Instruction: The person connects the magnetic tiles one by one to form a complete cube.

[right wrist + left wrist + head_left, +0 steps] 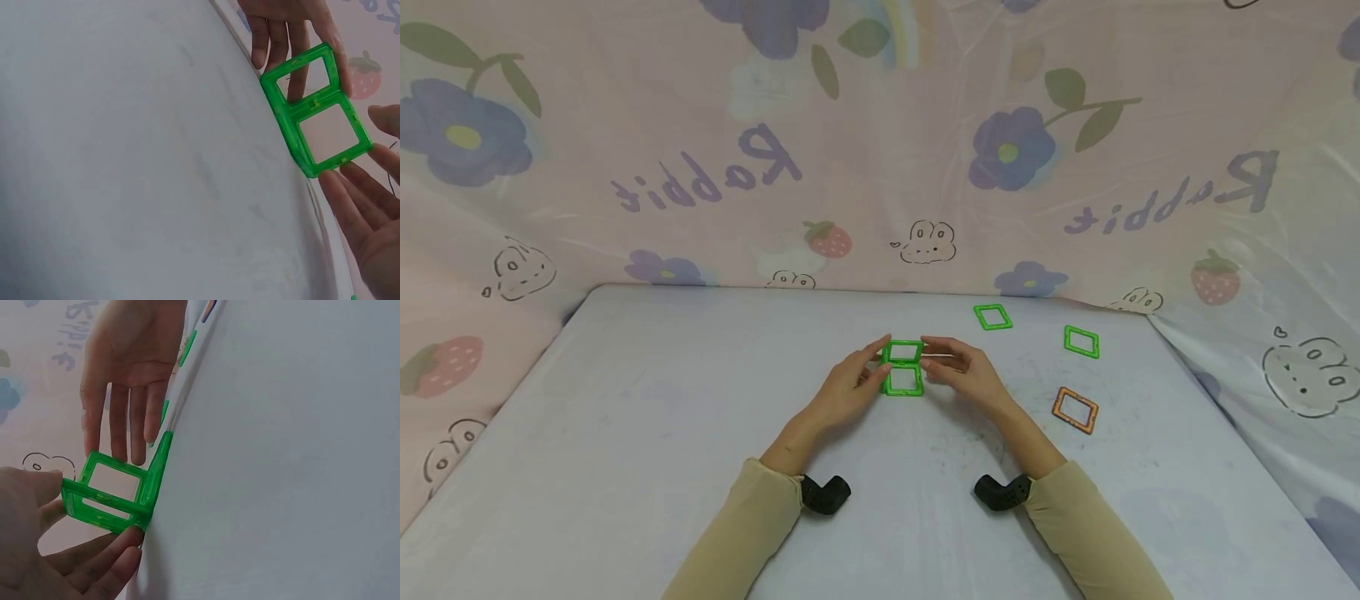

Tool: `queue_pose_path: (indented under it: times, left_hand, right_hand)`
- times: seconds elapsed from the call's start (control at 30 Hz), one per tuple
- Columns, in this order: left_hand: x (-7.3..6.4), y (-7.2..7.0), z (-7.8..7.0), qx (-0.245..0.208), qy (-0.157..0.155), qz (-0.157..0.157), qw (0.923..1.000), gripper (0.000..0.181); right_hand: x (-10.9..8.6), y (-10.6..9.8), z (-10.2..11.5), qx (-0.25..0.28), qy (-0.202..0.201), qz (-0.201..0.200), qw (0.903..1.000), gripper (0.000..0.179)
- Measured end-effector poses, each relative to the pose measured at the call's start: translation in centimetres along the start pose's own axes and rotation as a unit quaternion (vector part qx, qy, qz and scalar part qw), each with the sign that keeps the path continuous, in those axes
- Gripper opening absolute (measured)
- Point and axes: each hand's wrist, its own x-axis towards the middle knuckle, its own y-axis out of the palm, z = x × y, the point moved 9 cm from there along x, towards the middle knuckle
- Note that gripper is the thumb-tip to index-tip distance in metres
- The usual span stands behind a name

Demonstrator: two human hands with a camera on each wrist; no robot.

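Several green square magnetic tiles [903, 364] stand joined near the middle of the table, one lying flat and others upright against it. My left hand [847, 385] holds them from the left side, thumb and fingers at the tile edges. From the right, my right hand [972, 375] reaches in with its fingers nearly straight. The right wrist view shows the fingertips [329, 181] of that hand at the border of a green tile [334, 132], its thumb apart from it. In the left wrist view the joined tiles [112, 490] form an open corner.
Two loose green tiles [993, 328] [1082, 356] lie flat at the back right of the white table [625, 417]. An orange tile [1057, 402] lies nearer, right of my right hand. Printed cloth [880, 150] rises behind the table's far edge and at both sides.
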Motion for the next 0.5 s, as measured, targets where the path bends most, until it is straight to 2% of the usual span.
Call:
queue_pose_path:
  times: [0.27, 0.37, 0.5]
  left_hand:
    - [0.2, 0.3, 0.5, -0.005, -0.018, 0.023, 0.9996, 0.050]
    - [0.2, 0.4, 0.5, -0.005, -0.020, 0.024, 0.9995, 0.051]
    - [0.2, 0.6, 0.4, 0.005, -0.016, 0.026, 0.9995, 0.051]
  right_hand:
    - [0.2, -0.3, 0.2, -0.030, -0.002, 0.001, 0.9996, 0.044]
    - [0.4, -1.1, 0.0, -0.038, 0.017, -0.017, 0.9990, 0.045]
    - [0.7, -2.6, -0.7, -0.021, 0.046, -0.059, 0.9969, 0.048]
